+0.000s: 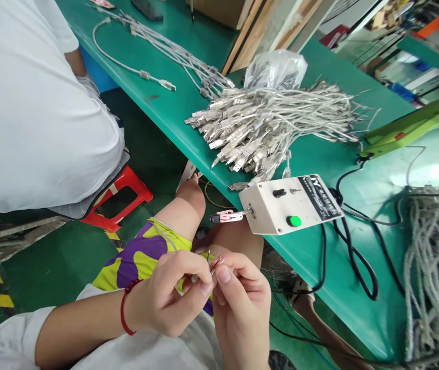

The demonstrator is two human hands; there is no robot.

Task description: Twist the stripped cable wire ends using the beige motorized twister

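Observation:
Above my lap, both hands meet at the stripped end of a cable, where thin red and pale wires [215, 265] show. My left hand [179, 293], with a red cord on its wrist, pinches the cable end between thumb and forefinger. From the other side, my right hand [240, 298] grips the fine wires between its thumb and fingertips. Fingers hide most of the cable. Just beyond the hands, a white control box [291, 203] with a green button sits at the table edge. From its side a shaft sticks out, carrying a small pink-and-black clip [226, 217].
A large heap of grey USB cables [250, 128] lies on the green table [158, 110], beside a clear plastic bag [275, 69]. More cables [433, 267] are piled at right, near black cords and a green tool [408, 128]. A person in white [46, 113] sits on a red stool [127, 192].

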